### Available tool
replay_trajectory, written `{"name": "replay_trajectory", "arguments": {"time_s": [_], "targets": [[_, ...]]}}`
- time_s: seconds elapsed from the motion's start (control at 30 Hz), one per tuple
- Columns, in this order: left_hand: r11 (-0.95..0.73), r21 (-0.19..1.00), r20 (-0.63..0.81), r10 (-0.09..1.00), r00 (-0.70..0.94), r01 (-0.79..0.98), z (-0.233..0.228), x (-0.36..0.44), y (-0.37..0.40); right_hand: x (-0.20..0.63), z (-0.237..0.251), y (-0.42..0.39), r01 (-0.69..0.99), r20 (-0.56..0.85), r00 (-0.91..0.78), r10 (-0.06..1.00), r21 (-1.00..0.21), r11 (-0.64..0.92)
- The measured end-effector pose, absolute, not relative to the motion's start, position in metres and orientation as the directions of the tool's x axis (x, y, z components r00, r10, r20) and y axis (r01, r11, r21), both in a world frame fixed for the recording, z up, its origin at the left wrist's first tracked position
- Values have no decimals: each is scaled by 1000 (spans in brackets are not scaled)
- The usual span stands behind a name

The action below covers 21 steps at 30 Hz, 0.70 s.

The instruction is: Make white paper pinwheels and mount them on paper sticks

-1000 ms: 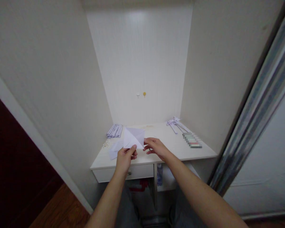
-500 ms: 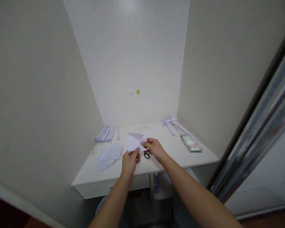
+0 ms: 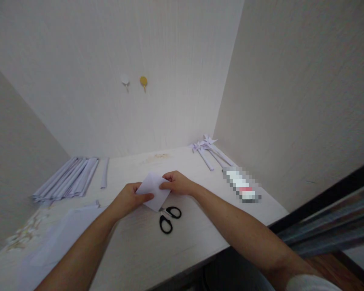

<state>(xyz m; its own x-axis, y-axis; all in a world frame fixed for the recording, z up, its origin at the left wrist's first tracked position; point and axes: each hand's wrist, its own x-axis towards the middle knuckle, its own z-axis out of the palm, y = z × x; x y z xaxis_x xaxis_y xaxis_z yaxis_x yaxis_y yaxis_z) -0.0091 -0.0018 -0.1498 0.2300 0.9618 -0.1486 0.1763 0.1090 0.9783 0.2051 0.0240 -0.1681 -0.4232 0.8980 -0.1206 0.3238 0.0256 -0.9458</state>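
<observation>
Between both hands is a square of white paper [image 3: 152, 185], turned with one corner pointing away from me. My left hand [image 3: 128, 201] pinches its left side, thumb on top. The right side is pinched by my right hand [image 3: 178, 183], its thumb also resting on the sheet. Just below the paper lies a pair of scissors [image 3: 166, 223] with black handles; the paper hides most of the blades. Loose white sheets [image 3: 59, 238] lie beside my left forearm, which covers part of them.
Rolled paper tubes [image 3: 68, 178] are piled at the table's back left, with a single tube [image 3: 104, 173] beside them. Paper pinwheel-like shapes on sticks [image 3: 208, 149] lie at the back right, near a blurred-out device [image 3: 242, 186]. Walls enclose the table [image 3: 197, 226].
My view has come closer and swung round. The paper has been turned from square-on to corner-up, and my left hand has shifted from its lower edge to its left side.
</observation>
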Motion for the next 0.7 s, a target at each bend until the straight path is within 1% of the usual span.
{"name": "replay_trajectory", "arguments": {"time_s": [0.1,0.2,0.33,0.5,0.6,0.7], "targets": [[64,959,-134,960,244,275,-157,-7,4,202,-174,27,256,-57,-393,918,-966,49],[16,948,-96,967,236,317,-157,-8,4,199,-176,28,190,-1,-351,936,-979,70],[31,970,-86,971,224,240,-153,-13,4,196,-172,28,134,43,-356,934,-986,96],[81,980,-115,975,188,183,-155,-15,3,191,-168,25,67,106,-362,926,-988,140],[106,985,-131,974,187,134,-157,-14,1,190,-170,19,44,169,-329,929,-980,194],[111,992,-120,978,169,67,-157,-14,-1,194,-169,12,43,261,-253,931,-959,281]]}}
